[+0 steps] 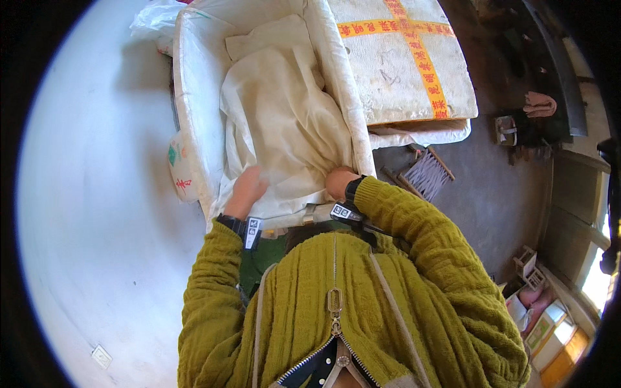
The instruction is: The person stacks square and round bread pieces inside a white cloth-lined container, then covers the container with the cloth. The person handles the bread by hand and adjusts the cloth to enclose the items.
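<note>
A cream cloth (286, 106) lies wrinkled inside a long, deep box (188, 97) with white-covered walls. At the cloth's near left part is my left hand (251, 186), slightly blurred, its fingers bent; whether it grips the cloth does not show. My right hand (339, 183) presses into the cloth at the near right corner, beside the box's wall, with its fingers hidden in the folds. Fabric creases gather around that hand. Both wrists wear dark bands with printed tags.
Right of the box stands a white foam box with a lid (388, 72) crossed by orange printed tape. A woven-seat stool (427, 174) is on the floor beyond my right arm. A white printed bag (182, 167) sits between the box and the pale wall (97, 194) at left.
</note>
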Action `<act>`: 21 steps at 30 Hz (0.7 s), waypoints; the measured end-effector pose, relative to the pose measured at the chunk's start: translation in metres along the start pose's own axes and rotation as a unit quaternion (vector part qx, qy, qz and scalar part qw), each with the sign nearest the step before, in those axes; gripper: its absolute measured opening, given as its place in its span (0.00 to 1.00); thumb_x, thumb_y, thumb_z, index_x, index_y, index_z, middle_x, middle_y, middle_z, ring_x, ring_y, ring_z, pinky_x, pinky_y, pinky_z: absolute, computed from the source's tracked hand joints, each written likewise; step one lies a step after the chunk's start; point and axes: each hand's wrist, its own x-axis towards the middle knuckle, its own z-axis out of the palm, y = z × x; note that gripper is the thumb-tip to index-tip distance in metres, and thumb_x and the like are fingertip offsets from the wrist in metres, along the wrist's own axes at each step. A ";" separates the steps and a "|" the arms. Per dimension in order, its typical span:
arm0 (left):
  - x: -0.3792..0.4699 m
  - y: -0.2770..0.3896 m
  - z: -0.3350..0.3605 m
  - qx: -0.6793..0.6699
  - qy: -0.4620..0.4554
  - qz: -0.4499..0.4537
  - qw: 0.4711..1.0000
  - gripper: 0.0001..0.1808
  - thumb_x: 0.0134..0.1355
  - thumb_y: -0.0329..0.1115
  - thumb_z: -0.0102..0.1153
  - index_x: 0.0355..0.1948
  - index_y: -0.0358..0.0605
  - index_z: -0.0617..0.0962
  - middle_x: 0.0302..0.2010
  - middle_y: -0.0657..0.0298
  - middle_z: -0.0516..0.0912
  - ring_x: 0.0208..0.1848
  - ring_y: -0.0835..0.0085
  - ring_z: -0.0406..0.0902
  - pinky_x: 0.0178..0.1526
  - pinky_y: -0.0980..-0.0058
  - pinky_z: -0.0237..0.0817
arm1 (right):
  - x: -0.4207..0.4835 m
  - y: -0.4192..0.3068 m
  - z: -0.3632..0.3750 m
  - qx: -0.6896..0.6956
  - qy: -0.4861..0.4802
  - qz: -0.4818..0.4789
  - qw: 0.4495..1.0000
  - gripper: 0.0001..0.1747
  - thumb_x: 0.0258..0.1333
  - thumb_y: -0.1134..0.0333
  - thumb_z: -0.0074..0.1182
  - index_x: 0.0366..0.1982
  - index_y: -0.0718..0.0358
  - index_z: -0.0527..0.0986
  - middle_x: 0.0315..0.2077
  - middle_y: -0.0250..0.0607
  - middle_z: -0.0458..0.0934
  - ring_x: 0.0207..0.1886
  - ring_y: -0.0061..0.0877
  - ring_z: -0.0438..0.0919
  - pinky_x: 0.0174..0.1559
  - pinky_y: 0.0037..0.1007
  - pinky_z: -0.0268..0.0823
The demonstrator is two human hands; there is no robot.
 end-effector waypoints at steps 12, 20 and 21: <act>0.137 0.171 0.021 0.112 0.254 0.246 0.929 0.23 0.53 0.40 0.59 0.51 0.47 0.76 0.49 0.60 0.76 0.55 0.57 0.69 0.53 0.54 0.58 | -0.097 -0.006 -0.034 0.398 0.308 -0.080 0.861 0.09 0.51 0.70 0.56 0.36 0.64 0.79 0.32 0.52 0.81 0.36 0.41 0.82 0.41 0.37 0.73; 0.159 0.161 0.039 0.059 0.175 0.216 0.959 0.20 0.55 0.38 0.53 0.48 0.44 0.76 0.48 0.56 0.77 0.50 0.52 0.72 0.51 0.52 0.61 | -0.153 0.126 -0.006 0.714 0.515 0.244 0.406 0.17 0.62 0.62 0.57 0.47 0.66 0.73 0.35 0.35 0.79 0.34 0.19 0.80 0.35 0.21 0.73; 0.152 0.161 0.035 0.053 0.185 0.185 0.964 0.20 0.53 0.37 0.54 0.48 0.43 0.76 0.48 0.54 0.76 0.50 0.51 0.72 0.52 0.52 0.61 | -0.151 0.148 0.000 0.738 0.484 0.277 0.380 0.23 0.60 0.58 0.59 0.50 0.66 0.71 0.36 0.36 0.76 0.33 0.20 0.77 0.36 0.22 0.73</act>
